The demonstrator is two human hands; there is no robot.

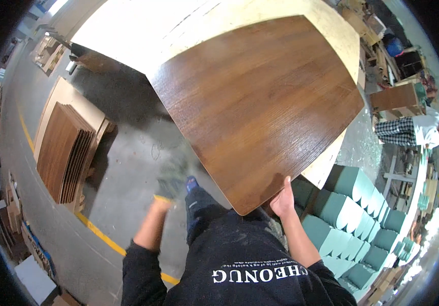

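A large brown wood-grain board [260, 102] lies tilted across a pale worktable [127, 30], its near corner overhanging toward my body. Bare and pressed to the board's near right edge, my right hand [283, 200] has its thumb along the edge, while the fingers are hidden underneath. My left hand [173, 173] wears a grey-green glove with a yellow cuff. It hangs over the floor to the left of the board, apart from it, and motion smears its fingers.
On the left, a stack of similar brown boards [59, 153] rests on a pallet. Wrapped pale-green bundles [337, 204] are piled close by my right arm. Farther right stands another person [426, 127] near cartons. A yellow line [102, 234] crosses the floor.
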